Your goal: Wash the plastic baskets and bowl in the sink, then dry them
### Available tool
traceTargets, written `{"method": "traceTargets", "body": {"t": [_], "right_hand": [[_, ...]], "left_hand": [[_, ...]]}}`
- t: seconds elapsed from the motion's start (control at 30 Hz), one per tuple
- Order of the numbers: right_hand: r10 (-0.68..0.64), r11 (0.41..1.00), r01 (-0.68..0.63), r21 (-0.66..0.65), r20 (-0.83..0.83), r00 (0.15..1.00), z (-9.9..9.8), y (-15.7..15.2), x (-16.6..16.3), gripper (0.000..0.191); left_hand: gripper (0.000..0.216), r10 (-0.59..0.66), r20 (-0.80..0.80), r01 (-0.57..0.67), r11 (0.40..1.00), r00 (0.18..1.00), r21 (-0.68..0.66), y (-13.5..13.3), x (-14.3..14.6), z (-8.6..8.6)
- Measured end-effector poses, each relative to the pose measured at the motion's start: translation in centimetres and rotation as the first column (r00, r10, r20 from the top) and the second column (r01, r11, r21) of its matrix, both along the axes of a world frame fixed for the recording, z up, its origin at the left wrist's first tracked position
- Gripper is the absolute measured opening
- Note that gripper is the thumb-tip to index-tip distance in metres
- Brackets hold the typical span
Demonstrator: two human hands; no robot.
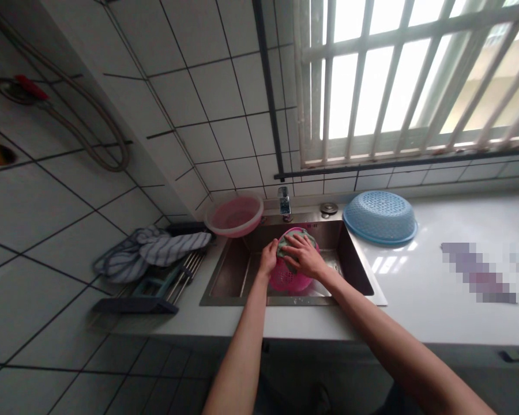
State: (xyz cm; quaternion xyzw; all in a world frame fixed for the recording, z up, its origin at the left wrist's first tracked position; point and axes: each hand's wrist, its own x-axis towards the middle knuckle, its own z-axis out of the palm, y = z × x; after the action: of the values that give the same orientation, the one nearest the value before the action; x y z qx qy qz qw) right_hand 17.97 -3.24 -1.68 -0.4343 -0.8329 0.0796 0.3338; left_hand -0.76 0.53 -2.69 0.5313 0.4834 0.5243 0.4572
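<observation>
In the steel sink, sunk into a glossy white bench, a pink colander of perforated plastic sits upside down, its round dome facing up. The left hand steadies it from the side, fingers curled close against the dome. The right hand lies on top, fingers bent over a soft, crumpled greenish cloth and pressing it onto the plastic.

Behind the sink stands a short metal tap. Just left of it a shallow, translucent pink basin rests on the corner of the bench. To the right a pale blue colander, latticed with small holes, lies upside down on the bench, well apart from the hands. At the left, a limp striped towel is heaped over a drying rack with metal rods.

The walls are smooth white square tiles with dark grout, and a hose loops along them. White bars cross a bright window above the bench.
</observation>
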Motion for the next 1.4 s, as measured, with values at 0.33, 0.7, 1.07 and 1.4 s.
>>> {"method": "traceTargets", "body": {"t": [0.33, 0.7, 1.07, 1.4], "right_hand": [[-0.101, 0.995, 0.102, 0.003, 0.078, 0.992, -0.6, -0.1, -0.4, 0.045], [0.158, 0.986, -0.162, 0.044, 0.090, 0.983, -0.2, -1.3, -2.5, 0.043], [0.016, 1.000, -0.016, 0.010, -0.067, 0.998, -0.4, -0.4, -1.4, 0.035], [-0.164, 0.983, 0.130, -0.131, -0.292, 0.942, -1.6, 1.8, 1.6, 0.045]], "left_hand": [[0.054, -0.165, 0.251, 0.215, 0.959, 0.954, -0.187, 0.0, -1.4, -0.1], [0.079, 0.101, -0.110, -0.117, 0.982, 0.989, -0.151, 0.3, -2.0, 1.0], [0.077, 0.063, -0.054, -0.069, 0.991, 0.997, -0.115, 0.2, -1.2, 0.9], [0.064, 0.058, -0.098, -0.062, 0.998, 0.993, -0.032, -0.4, -1.2, 1.0]]}}
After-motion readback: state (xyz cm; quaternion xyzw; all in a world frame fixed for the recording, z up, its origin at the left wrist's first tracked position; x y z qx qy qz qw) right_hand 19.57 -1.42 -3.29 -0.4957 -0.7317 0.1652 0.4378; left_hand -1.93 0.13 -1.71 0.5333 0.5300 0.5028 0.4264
